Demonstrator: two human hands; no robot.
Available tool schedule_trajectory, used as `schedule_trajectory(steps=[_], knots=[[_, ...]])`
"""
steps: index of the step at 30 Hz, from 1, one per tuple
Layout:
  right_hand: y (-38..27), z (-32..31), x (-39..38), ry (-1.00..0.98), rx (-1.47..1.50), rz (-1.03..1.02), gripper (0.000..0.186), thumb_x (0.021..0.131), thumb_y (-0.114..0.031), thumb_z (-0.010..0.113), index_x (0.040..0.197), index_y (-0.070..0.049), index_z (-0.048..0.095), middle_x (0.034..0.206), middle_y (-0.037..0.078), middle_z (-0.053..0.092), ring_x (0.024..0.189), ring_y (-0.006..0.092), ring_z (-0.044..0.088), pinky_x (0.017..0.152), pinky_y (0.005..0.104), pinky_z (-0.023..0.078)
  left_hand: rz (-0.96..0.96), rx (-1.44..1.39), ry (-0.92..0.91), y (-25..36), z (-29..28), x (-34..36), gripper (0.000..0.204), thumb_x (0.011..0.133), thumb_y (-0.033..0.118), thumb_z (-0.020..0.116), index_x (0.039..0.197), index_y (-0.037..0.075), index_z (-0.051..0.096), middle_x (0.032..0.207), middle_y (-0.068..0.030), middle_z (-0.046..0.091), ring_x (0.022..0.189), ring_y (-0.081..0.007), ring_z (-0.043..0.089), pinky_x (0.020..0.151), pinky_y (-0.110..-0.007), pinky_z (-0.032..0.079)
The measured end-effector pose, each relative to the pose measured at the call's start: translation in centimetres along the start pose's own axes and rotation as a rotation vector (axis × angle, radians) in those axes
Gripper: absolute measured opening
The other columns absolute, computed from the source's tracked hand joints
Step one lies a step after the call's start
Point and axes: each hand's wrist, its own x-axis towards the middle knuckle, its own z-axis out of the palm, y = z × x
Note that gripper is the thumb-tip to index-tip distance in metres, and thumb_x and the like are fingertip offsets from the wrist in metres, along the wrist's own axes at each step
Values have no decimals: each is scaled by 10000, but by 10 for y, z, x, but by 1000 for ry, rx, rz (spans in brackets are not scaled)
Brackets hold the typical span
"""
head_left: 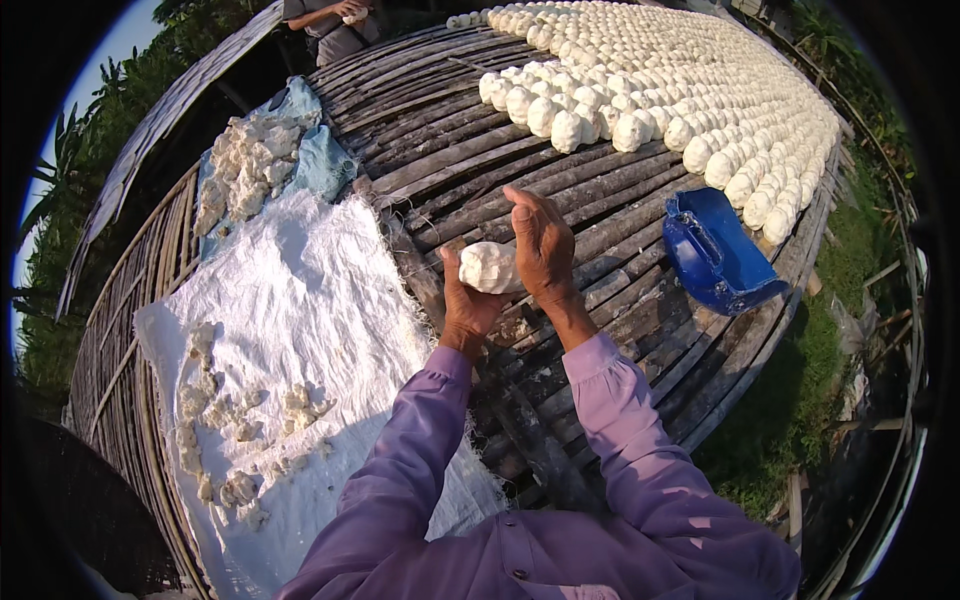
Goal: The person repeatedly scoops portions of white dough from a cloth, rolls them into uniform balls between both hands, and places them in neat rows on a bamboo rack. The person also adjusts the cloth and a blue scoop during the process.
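Note:
A white, lumpy ball of dough-like material (pixel 488 268) rests in my left hand (pixel 468 308), whose fingers curl around its underside and left. Against the ball's right side stands my right hand (pixel 545 245), upright with the palm turned inward and fingers stretched upward. Both hands are over the bamboo slat platform (pixel 440 190). Left of them, crumbly off-white pieces (pixel 240 415) lie scattered on a white woven sheet (pixel 310 270). Many similar white balls (pixel 690 110) stand in close rows at the far right.
A cut blue plastic container (pixel 715 255) sits near the platform's right edge. A heap of off-white crumbly material (pixel 250 165) lies on a light-blue sack (pixel 325 160). Another person (pixel 340 25) stands beyond the far edge. Grass (pixel 790 420) borders the right side.

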Motion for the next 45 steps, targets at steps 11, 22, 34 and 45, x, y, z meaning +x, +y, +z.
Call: schedule_trajectory(steps=[11,22,34,45], knots=[[113,3,4,-445,255,365,802,975,-506,632,1569,-99,278,1525,177,393,1395,314,419,1136,423,372,-68,344,-114,-5,20,91,932,918,804,433,1506,80,416,1444,-101,548,1324,-313,533,1123,-530,398],[274,-52,128,150,671,810,1002,798,-440,859,1538,-177,237,1452,205,409,1265,436,528,820,656,562,173,1445,-410,39,-1,30,798,965,556,611,1578,111,360,1676,-202,185,1552,-390,147,1244,-532,122],[433,-31,200,-47,-487,682,723,1029,-471,417,1636,-194,138,1622,320,196,1465,457,322,1174,572,297,294,2271,-504,18,-52,-13,697,937,519,647,1497,133,494,1648,-208,245,1544,-441,131,1243,-598,82],[58,115,-12,-1090,516,632,578,1007,-450,622,1414,-44,567,1295,121,666,1092,189,672,942,343,513,631,2122,-405,11,-73,-21,665,958,498,625,1478,104,497,1650,-205,238,1541,-428,134,1252,-564,116]])
